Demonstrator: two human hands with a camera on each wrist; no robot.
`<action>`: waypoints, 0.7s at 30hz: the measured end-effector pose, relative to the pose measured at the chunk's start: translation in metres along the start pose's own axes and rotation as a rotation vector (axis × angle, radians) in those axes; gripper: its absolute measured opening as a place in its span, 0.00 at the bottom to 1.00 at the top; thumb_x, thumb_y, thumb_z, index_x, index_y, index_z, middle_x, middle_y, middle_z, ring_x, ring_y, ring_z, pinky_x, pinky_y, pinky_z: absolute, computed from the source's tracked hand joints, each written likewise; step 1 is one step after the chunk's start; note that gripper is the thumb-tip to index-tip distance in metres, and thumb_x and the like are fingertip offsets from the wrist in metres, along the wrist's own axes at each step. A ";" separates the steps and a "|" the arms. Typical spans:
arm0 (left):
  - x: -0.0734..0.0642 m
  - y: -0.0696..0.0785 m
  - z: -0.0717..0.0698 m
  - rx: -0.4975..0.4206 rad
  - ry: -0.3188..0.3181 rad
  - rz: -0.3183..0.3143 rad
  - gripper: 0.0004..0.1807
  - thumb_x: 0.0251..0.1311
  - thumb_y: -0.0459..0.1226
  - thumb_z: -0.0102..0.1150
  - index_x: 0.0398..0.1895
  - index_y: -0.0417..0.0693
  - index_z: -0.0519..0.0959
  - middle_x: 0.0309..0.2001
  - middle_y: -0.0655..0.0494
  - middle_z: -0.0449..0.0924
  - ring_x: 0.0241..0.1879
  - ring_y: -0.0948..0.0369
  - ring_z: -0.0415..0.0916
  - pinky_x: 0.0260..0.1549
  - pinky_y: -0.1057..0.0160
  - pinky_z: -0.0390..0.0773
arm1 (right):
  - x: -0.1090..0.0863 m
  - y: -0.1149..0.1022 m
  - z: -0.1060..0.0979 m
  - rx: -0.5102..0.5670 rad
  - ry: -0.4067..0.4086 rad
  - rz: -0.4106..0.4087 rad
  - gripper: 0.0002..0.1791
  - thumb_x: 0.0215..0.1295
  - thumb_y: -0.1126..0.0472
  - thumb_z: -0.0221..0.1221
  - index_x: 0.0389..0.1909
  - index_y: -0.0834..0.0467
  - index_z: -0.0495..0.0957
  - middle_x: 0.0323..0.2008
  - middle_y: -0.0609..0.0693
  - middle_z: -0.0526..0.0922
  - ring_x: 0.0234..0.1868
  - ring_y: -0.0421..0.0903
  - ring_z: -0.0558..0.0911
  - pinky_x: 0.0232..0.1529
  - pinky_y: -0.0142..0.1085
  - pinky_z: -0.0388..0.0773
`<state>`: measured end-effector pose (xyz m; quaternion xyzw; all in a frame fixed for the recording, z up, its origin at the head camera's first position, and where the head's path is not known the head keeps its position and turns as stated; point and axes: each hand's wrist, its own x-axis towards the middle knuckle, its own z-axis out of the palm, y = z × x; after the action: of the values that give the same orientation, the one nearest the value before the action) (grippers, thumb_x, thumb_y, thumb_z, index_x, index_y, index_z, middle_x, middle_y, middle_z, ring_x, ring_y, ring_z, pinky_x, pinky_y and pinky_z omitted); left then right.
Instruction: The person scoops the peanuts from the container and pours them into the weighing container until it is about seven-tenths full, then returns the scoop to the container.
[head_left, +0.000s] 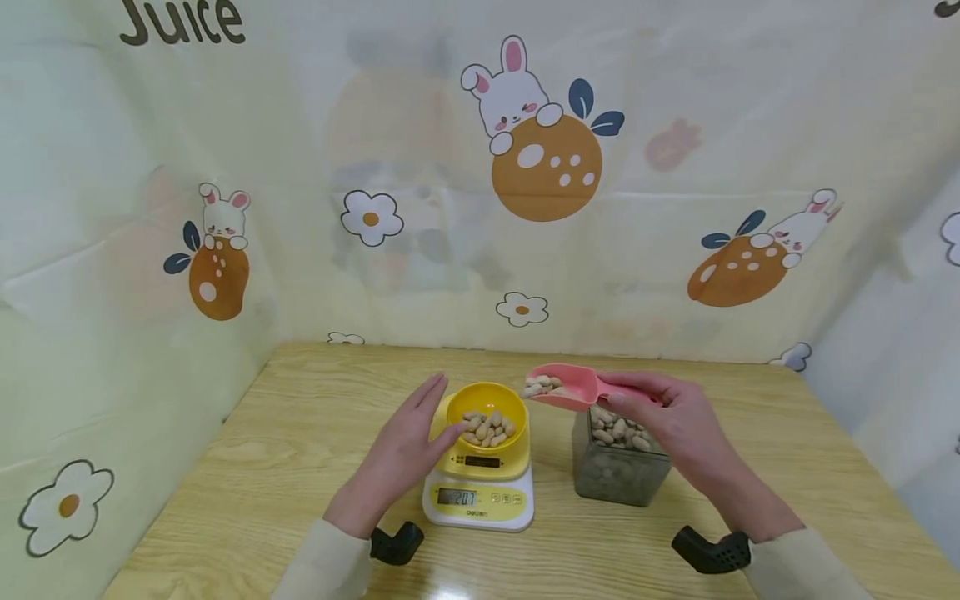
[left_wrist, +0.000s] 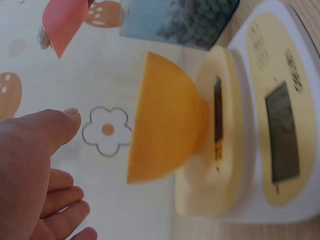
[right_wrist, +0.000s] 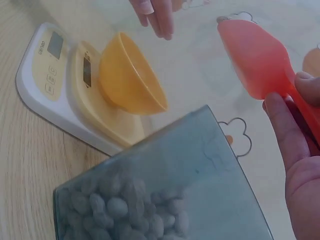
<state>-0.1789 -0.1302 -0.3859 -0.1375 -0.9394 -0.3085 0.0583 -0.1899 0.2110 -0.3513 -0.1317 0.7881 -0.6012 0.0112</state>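
Note:
My right hand [head_left: 686,425] grips the handle of a pink scoop [head_left: 583,385], which carries several peanuts [head_left: 542,386] at its front end. The scoop is held in the air between a yellow bowl [head_left: 487,398] and a grey see-through container [head_left: 618,477]. Peanuts [head_left: 487,430] lie in the bowl, which sits on a yellow-and-white kitchen scale [head_left: 478,515]. Beside the bowl's left side is my left hand [head_left: 397,450], fingers extended and holding nothing; the left wrist view shows its thumb [left_wrist: 60,122] apart from the bowl. More peanuts [head_left: 618,432] fill part of the container.
All of this stands on a light wood-grain table [head_left: 300,433]. Behind it hangs a pale curtain [head_left: 420,275] printed with rabbits, oranges and flowers. The container stands to the right of the scale, with a gap between them. Lit digits show on the scale's display [head_left: 457,497].

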 end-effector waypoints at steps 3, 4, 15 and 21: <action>-0.004 -0.008 0.000 0.010 0.002 -0.012 0.40 0.68 0.50 0.58 0.77 0.43 0.56 0.77 0.47 0.55 0.75 0.49 0.57 0.71 0.47 0.65 | 0.005 0.001 0.006 0.010 -0.015 -0.003 0.22 0.70 0.52 0.60 0.60 0.59 0.79 0.51 0.47 0.87 0.49 0.41 0.86 0.48 0.32 0.84; -0.005 -0.010 -0.001 0.017 0.001 -0.015 0.40 0.68 0.50 0.58 0.77 0.43 0.56 0.77 0.47 0.55 0.75 0.49 0.57 0.71 0.47 0.65 | 0.007 0.001 0.008 0.010 -0.021 -0.005 0.22 0.70 0.52 0.60 0.60 0.59 0.79 0.51 0.47 0.87 0.49 0.41 0.86 0.48 0.33 0.84; -0.009 -0.028 0.006 0.007 -0.060 -0.093 0.44 0.65 0.51 0.62 0.77 0.42 0.55 0.78 0.45 0.54 0.75 0.46 0.57 0.70 0.44 0.65 | 0.018 -0.002 0.026 -0.076 -0.068 0.005 0.20 0.66 0.50 0.63 0.55 0.54 0.83 0.47 0.51 0.88 0.41 0.44 0.84 0.39 0.33 0.83; -0.007 -0.032 0.017 0.003 -0.105 -0.129 0.45 0.64 0.51 0.63 0.77 0.43 0.56 0.77 0.44 0.54 0.75 0.45 0.58 0.70 0.43 0.64 | 0.025 -0.006 0.038 -0.166 -0.043 0.080 0.22 0.61 0.46 0.67 0.53 0.51 0.84 0.46 0.50 0.88 0.38 0.43 0.84 0.32 0.32 0.80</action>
<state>-0.1817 -0.1469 -0.4191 -0.0927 -0.9486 -0.3025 -0.0106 -0.2065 0.1676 -0.3525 -0.1138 0.8393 -0.5300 0.0412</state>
